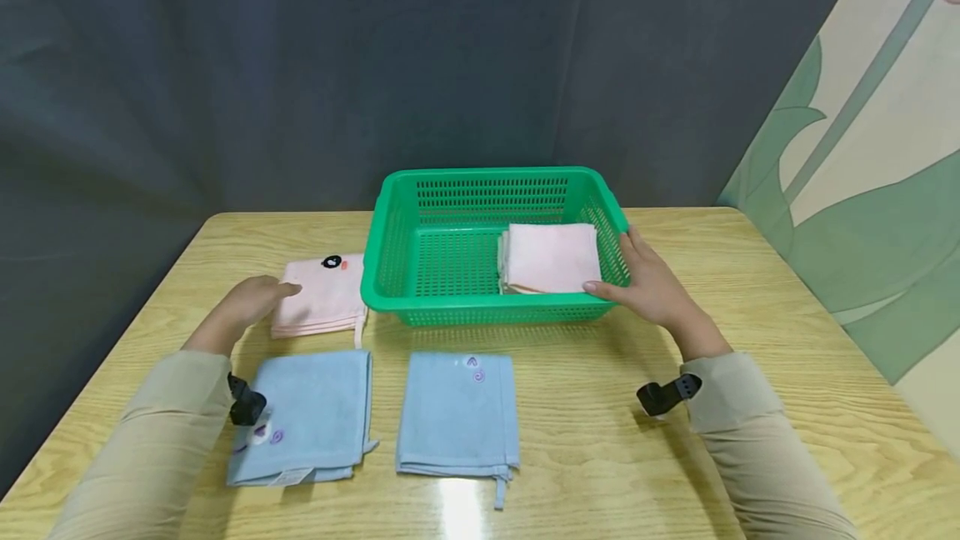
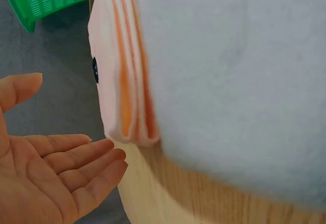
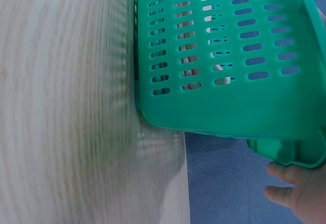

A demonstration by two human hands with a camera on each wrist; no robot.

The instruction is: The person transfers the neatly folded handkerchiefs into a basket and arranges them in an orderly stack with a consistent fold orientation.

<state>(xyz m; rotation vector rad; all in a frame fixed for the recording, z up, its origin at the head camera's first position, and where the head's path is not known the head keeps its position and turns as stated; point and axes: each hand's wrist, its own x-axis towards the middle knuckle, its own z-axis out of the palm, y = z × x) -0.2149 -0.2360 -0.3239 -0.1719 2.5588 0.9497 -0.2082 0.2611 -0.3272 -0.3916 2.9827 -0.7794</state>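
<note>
A green plastic basket [image 1: 480, 303] stands toward the back of the table, with a stack of folded pink towels [image 1: 553, 257] at its right end. My right hand [image 1: 662, 297] grips the basket's right front corner, thumb over the rim; in the right wrist view, fingertips [image 3: 281, 173] touch beneath the rim. Left of the basket lies a folded pink towel [image 1: 322, 300] with a black embroidered patch. My left hand [image 1: 251, 304] hovers at its left edge, holding nothing. In the left wrist view the fingers [image 2: 86, 170] are extended and spread beside the towel's layered folds [image 2: 133, 91].
Two folded light blue towels lie nearer the front, one at left [image 1: 322, 407] beneath my left wrist and one at centre [image 1: 457, 415]. A dark cloth [image 1: 465, 65] hangs behind the wooden table [image 1: 585, 457]. A painted wall [image 1: 885, 215] rises at the right.
</note>
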